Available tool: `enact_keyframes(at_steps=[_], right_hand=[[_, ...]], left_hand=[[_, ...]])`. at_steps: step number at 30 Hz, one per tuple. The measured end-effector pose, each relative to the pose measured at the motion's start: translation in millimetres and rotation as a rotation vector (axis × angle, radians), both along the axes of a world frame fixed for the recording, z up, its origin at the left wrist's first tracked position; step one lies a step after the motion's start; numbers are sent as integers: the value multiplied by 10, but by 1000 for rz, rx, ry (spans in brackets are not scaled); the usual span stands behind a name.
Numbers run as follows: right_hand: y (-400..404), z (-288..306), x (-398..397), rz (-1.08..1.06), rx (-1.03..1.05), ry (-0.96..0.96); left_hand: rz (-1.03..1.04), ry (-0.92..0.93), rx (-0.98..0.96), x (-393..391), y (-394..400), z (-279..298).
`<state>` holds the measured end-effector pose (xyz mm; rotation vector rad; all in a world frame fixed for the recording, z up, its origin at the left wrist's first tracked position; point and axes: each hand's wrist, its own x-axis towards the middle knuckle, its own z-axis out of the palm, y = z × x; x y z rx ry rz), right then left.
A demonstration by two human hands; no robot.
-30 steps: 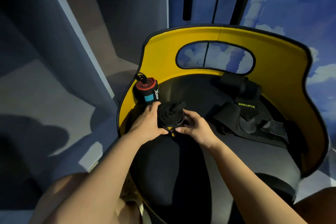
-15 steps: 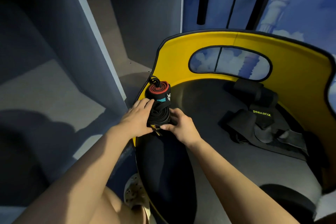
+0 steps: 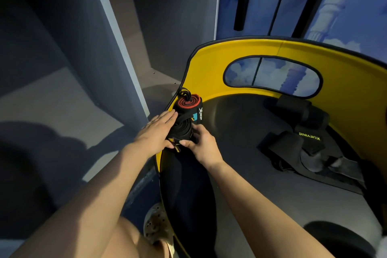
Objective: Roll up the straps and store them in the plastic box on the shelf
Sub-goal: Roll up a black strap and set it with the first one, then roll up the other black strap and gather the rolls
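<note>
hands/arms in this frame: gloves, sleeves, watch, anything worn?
Nothing worn that shows. Left hand and right hand are bare, no gloves, with no rings visible. Both forearms are bare up to the frame edge, with no sleeves, watch or wristband in view.

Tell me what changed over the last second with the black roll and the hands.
Both hands carried the black roll from the seat toward the chair's left rim, up against the red-ended roll. The left hand has flattened, its fingers straight along the rolls; the right hand still pinches the black roll. The red-ended roll and the loose straps stayed put.
</note>
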<state>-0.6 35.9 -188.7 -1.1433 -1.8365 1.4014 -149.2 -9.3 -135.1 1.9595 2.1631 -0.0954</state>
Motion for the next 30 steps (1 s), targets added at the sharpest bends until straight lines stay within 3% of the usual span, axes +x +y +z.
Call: enact_keyframes(at_steps=[10, 18, 24, 30], right_hand=[[-109, 6, 149, 26, -7, -18], [-279, 24, 478, 26, 23, -76], [-237, 93, 997, -32, 69, -157], [-82, 161, 1605, -57, 245, -345]], left_hand=[[23, -27, -109, 45, -65, 87], [42, -150, -58, 251, -170, 215], [-55, -195, 57, 705, -61, 275], [-181, -237, 17, 1320, 218, 179]])
